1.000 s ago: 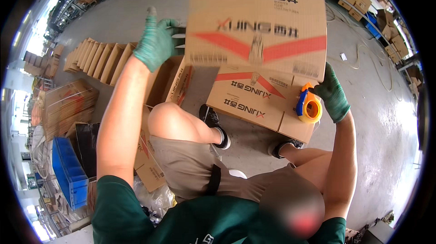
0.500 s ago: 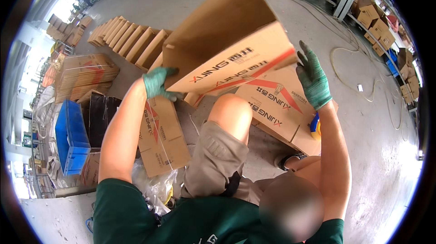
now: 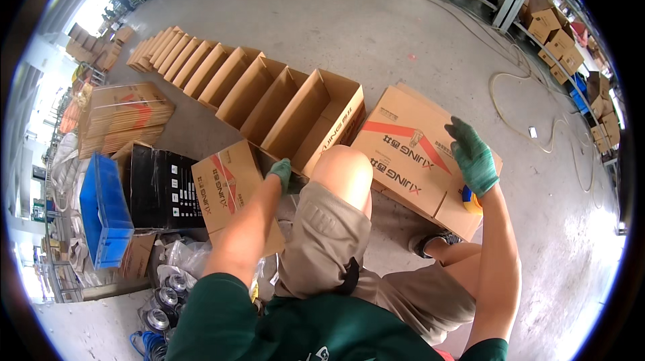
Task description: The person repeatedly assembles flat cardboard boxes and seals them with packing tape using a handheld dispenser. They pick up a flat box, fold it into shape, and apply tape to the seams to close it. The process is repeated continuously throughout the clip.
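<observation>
My left hand (image 3: 281,171), in a green work glove, is closed on the edge of a folded cardboard carton (image 3: 227,176) left of my knee. That carton sits tilted, and my forearm covers part of it. Just beyond this hand stands an open-topped carton (image 3: 316,109), the nearest in a long row of open cartons (image 3: 235,85). My right hand (image 3: 474,158), gloved alike, is open with fingers stretched over the right edge of a stack of flat cartons (image 3: 403,152). By its wrist, a yellow and blue tape roll (image 3: 471,201) rests on the stack.
To the left are a blue plastic crate (image 3: 107,213), a black box (image 3: 164,189) and a pile of flat cartons (image 3: 124,119). Metal round parts (image 3: 164,300) lie in clear bags at lower left. A pale hose (image 3: 497,95) loops over the floor on the right.
The open carton I was holding up now stands at the near end of the row, let go. My left hand has come down and right to the folded carton, which has shifted and tilted.
</observation>
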`<act>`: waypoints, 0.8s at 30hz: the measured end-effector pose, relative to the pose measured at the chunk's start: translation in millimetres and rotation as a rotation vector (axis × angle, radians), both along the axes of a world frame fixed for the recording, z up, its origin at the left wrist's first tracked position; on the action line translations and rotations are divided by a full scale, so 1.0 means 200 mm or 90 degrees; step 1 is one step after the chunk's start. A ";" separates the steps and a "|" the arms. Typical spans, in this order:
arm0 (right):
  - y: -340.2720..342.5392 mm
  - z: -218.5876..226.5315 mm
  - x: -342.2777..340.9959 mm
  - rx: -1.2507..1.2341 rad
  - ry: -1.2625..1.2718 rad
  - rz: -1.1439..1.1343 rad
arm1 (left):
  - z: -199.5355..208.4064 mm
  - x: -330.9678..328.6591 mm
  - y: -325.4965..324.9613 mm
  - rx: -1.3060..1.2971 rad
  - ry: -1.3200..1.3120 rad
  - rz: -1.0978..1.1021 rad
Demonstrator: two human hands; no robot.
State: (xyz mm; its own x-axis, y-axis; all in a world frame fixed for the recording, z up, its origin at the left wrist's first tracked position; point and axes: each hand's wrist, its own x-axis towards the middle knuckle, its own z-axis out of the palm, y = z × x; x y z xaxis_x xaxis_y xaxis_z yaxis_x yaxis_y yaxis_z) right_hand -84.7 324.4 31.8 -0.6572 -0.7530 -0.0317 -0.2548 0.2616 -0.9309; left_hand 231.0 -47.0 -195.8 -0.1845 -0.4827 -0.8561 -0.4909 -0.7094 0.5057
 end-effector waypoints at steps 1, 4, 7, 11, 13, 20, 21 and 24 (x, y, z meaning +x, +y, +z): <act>0.02 -0.02 0.00 0.022 0.021 0.012 | -0.02 -0.05 0.06 0.003 0.003 0.033; 0.07 -0.05 -0.01 0.101 0.081 0.028 | 0.09 -0.18 0.26 -0.001 -0.024 0.065; 0.08 -0.04 -0.03 0.187 0.064 0.034 | 0.11 -0.13 0.30 -0.143 -0.074 -0.014; 0.07 -0.07 -0.03 0.146 0.097 0.031 | 0.00 -0.06 0.21 -0.545 -0.081 -0.213; 0.08 -0.05 -0.03 0.157 0.095 0.028 | 0.15 -0.16 0.22 -0.578 0.014 -0.384; 0.05 -0.03 -0.01 0.206 0.127 0.022 | 0.19 -0.56 0.30 0.023 0.141 -0.477; 0.04 -0.04 -0.01 0.195 0.140 0.032 | 0.21 -0.56 0.31 0.125 0.144 -0.350; 0.02 -0.06 -0.01 0.221 0.151 0.051 | -0.09 -0.57 0.25 0.088 0.131 -0.208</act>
State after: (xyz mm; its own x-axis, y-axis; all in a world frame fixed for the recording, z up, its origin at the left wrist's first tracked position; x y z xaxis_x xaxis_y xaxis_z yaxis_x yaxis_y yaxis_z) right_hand -85.8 327.6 20.3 -0.6169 -0.7732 -0.1469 -0.4836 0.5196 -0.7044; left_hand 117.9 3.3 -214.0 -0.4835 -0.2537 -0.8378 -0.6003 -0.6005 0.5282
